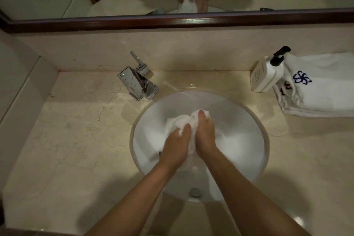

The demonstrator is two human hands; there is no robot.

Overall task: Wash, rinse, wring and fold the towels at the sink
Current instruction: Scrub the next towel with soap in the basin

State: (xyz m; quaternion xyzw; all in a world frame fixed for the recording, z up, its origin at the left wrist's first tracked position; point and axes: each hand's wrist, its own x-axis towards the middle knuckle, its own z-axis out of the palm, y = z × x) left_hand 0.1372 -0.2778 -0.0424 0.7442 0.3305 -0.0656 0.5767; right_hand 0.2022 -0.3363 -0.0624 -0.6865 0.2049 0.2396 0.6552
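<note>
Both forearms reach into the sink (249,120), where the left hand (177,142) and right hand (205,136) grip a bunched white towel (177,120) over the basin. Soaked, it looks limp and heavy; holding the ends suits wringing. Folded towels (321,90) wait on the desk (76,120).

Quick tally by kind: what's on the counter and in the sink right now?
Towel in both hands (left hand, right hand), over the sink: 1
Folded towel stack, layers not countable: 1
Pump bottle: 1
Faucet: 1
Total: 4
</note>
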